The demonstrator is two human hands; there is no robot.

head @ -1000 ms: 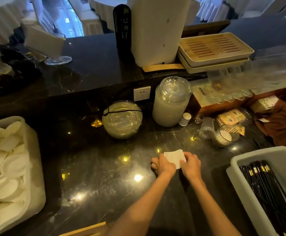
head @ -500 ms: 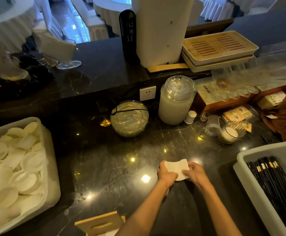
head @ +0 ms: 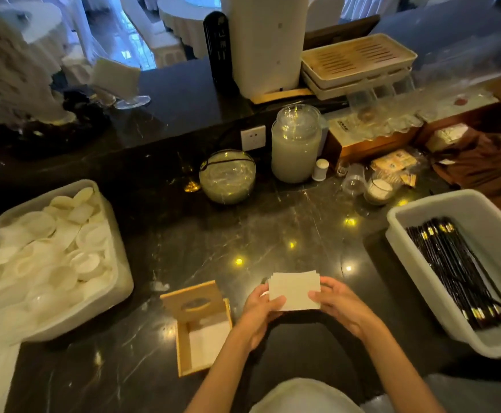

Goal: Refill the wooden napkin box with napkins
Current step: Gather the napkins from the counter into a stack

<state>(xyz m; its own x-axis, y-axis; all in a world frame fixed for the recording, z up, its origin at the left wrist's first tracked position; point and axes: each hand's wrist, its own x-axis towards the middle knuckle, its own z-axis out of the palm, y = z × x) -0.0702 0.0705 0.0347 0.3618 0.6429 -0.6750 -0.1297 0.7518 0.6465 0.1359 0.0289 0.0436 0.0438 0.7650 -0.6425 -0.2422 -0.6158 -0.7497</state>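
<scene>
Both thumbs press onto the near face of a small stack of napkins (head: 294, 290), the other fingers curled behind it; the left hand (head: 259, 308) pinches the stack's left edge, the right hand (head: 340, 304) its right edge. The stack is held just above the dark marble counter (head: 273, 234), near the lower centre of the view, its long axis running from 9 to 3 o'clock and its broad face tilted up toward the camera. Several sheet edges fan out along the top; their exact count cannot be told.

At 8 o'clock from the hands, just beside the left wrist, lies one wooden napkin box (head: 203, 329), open, with its slotted lid standing up at the far end. Its long axis runs from 12 to 6 o'clock, the opening upward, and white napkins already lie inside.

Two white plastic bins flank the work: one at 9 o'clock filled with white dishes (head: 49, 254), too many and too overlapped to count, the other bin (head: 464, 281) at 3 o'clock holding a bundle of black chopsticks (head: 452, 269). At 12 o'clock stand one lidded glass jar (head: 296, 144) and one round glass bowl (head: 227, 175), well apart from the hands. Nothing lies on the counter between the stack and the box.
</scene>
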